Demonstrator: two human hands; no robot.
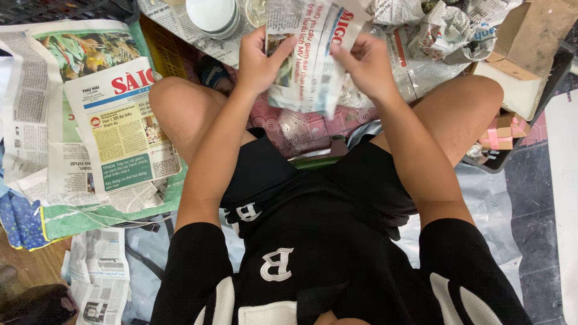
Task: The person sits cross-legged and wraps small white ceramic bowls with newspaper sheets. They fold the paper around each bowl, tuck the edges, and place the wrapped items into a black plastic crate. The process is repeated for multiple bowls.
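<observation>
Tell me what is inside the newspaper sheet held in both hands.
Nothing inside shows. The left hand and right hand grip the newspaper sheet, folded around something; the paper covers it fully. Clear glass shows just beneath it, but whether that is the content cannot be told.

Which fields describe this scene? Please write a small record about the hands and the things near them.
left hand: grips left edge of newspaper sheet
right hand: grips the sheet's right side
sheet: folded around something hidden
left of person: newspaper stack
ahead: white bowls, stacked
ahead right: paper-wrapped bundles
far right: cardboard box
</observation>
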